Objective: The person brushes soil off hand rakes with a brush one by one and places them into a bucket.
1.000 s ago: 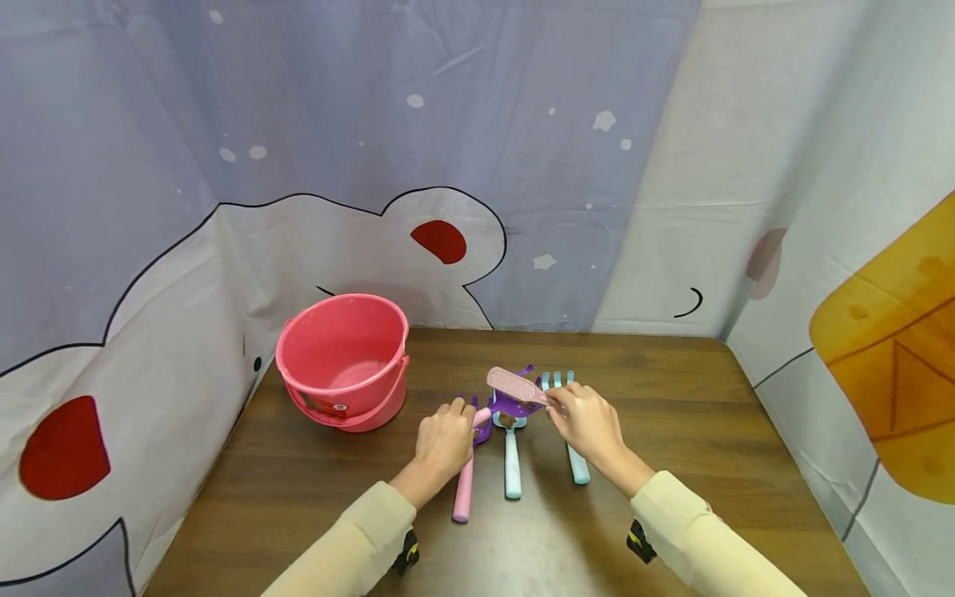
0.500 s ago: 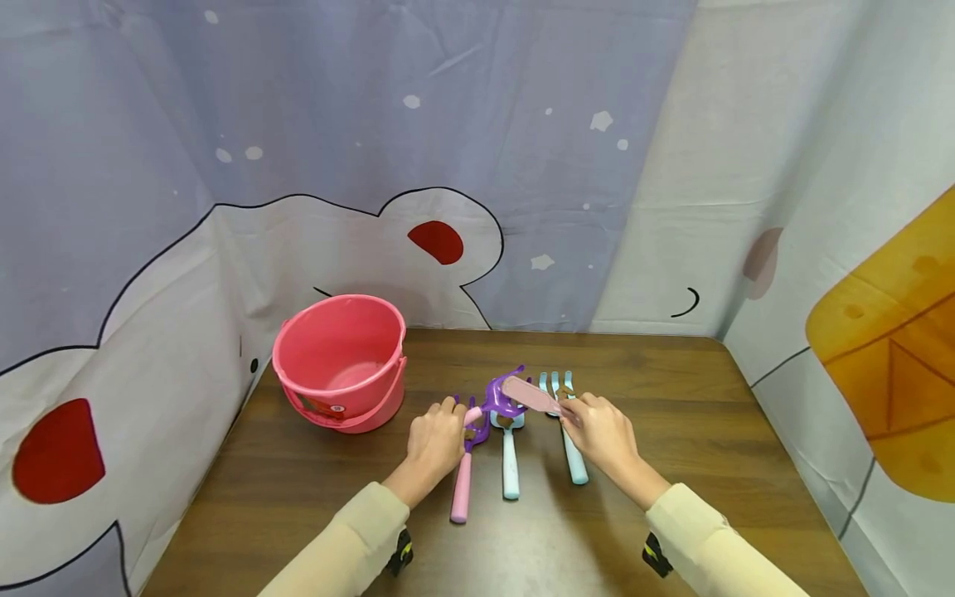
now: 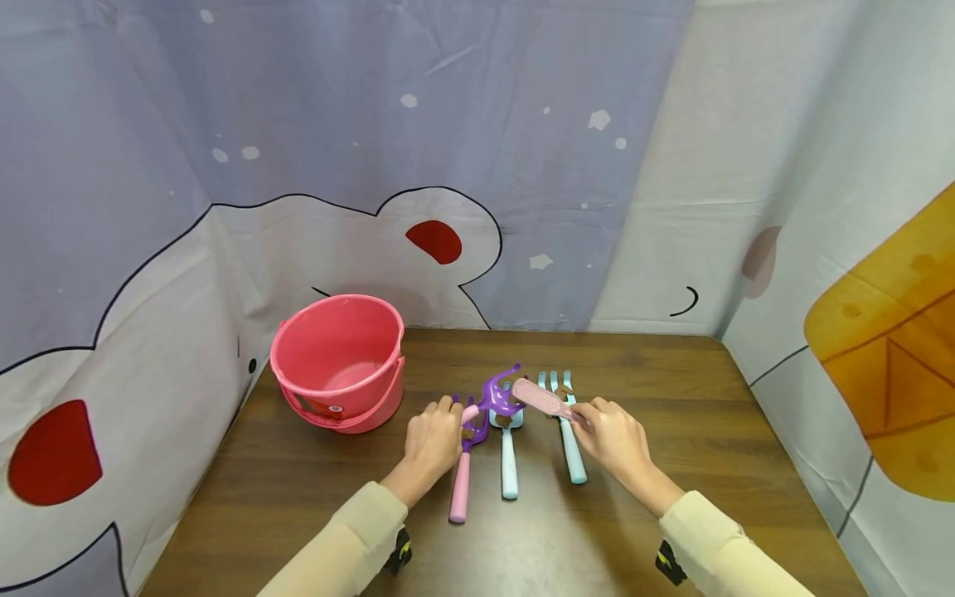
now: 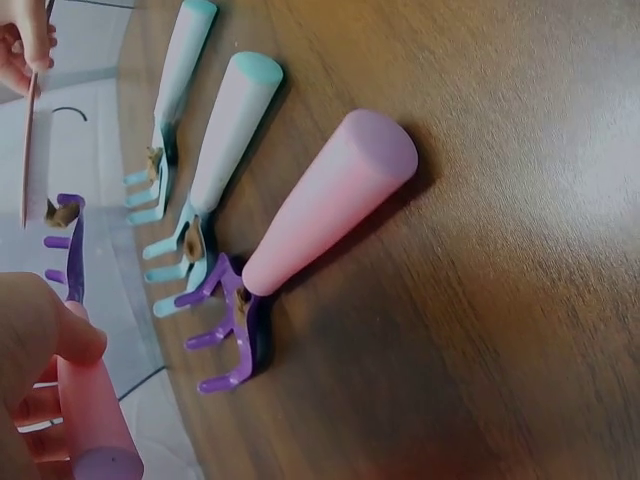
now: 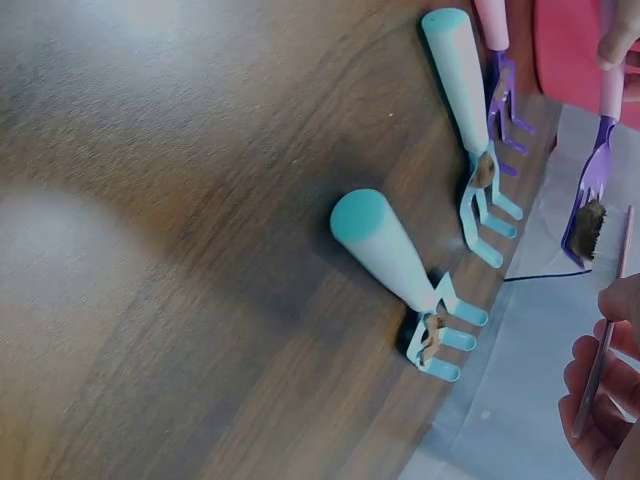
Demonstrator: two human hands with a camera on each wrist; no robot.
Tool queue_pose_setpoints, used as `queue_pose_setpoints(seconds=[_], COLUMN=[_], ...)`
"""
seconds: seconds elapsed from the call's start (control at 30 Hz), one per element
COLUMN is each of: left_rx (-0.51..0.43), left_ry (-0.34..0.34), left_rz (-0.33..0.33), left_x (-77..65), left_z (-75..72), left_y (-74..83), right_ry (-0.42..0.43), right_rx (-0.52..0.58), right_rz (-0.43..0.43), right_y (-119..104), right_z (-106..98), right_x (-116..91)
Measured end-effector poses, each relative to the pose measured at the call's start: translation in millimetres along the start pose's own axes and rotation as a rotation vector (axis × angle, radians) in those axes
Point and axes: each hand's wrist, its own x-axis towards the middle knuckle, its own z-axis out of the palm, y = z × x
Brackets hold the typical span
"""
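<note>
My left hand (image 3: pixel 435 439) grips the pink handle of a small purple garden rake (image 3: pixel 496 396), raised over the table. A brown clump (image 5: pixel 585 232) clings to its prongs. With my right hand (image 3: pixel 615 439) I hold a pink brush (image 3: pixel 539 398), its flat head close to the rake's right side. Pale bristles (image 4: pixel 40 150) face the prongs in the left wrist view. Below lie a second purple rake (image 3: pixel 460 489) with a pink handle and two light-blue rakes, one in the middle (image 3: pixel 510 468) and one at the right (image 3: pixel 573 452). Brown bits sit on these heads too.
A pink bucket (image 3: pixel 376 406) stands at the table's back left, its handle hanging down in front. The wooden table (image 3: pixel 694 414) ends against a printed cloth (image 3: pixel 552 166) at the back and sides.
My right hand has moved right and slightly down, drawing the brush head from across the rake to its right edge. My left hand and its rake have shifted slightly left.
</note>
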Motion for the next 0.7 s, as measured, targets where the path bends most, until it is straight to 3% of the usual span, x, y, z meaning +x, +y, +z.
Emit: queue_pose_setpoints(seconds=[0.4,0.7], left_rx=[0.006,-0.005], left_ry=[-0.023,-0.011], left_rz=[-0.043,-0.035], left_x=[1.4,2.4], left_z=[2.4,3.2], left_y=[-5.5,-5.6], right_ry=[-0.014,-0.017], right_rx=[-0.002,-0.022], right_rz=[0.011,0.024], right_y=[14.9,24.1], right_z=[-2.5,-3.5], right_x=[-12.1,-18.2])
